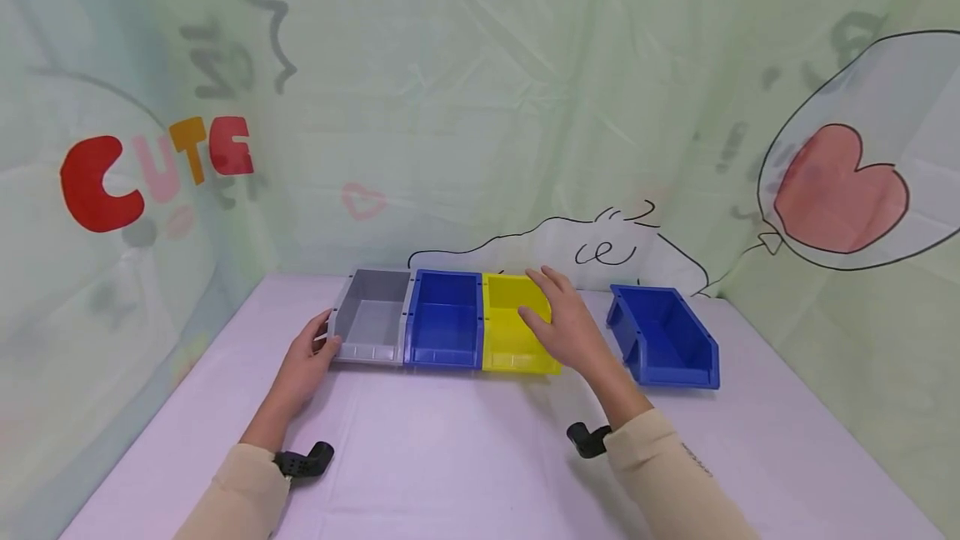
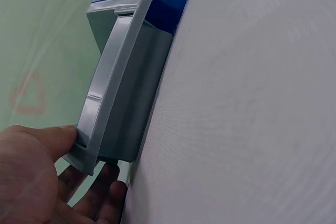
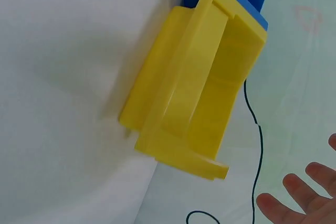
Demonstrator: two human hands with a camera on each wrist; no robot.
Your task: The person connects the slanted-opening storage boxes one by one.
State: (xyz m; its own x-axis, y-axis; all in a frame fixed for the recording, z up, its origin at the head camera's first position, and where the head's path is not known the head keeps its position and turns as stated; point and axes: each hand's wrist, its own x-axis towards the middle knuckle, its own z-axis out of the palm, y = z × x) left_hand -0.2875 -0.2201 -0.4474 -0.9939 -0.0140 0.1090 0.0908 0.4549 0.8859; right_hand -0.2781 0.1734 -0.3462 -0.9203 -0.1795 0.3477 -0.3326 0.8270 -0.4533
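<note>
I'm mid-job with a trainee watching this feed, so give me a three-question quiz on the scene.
1. Which color is the storage bin that the left hand grips? A) yellow B) gray C) blue
2. True or false: the right hand grips the yellow storage bin.
3. How many storage bins are blue, and where?

Key:
1. B, the gray storage bin.
2. False; the fingers are apart from it in the right wrist view.
3. Two: the middle blue storage bin between gray and yellow, and the separate blue storage bin on the right.
</note>
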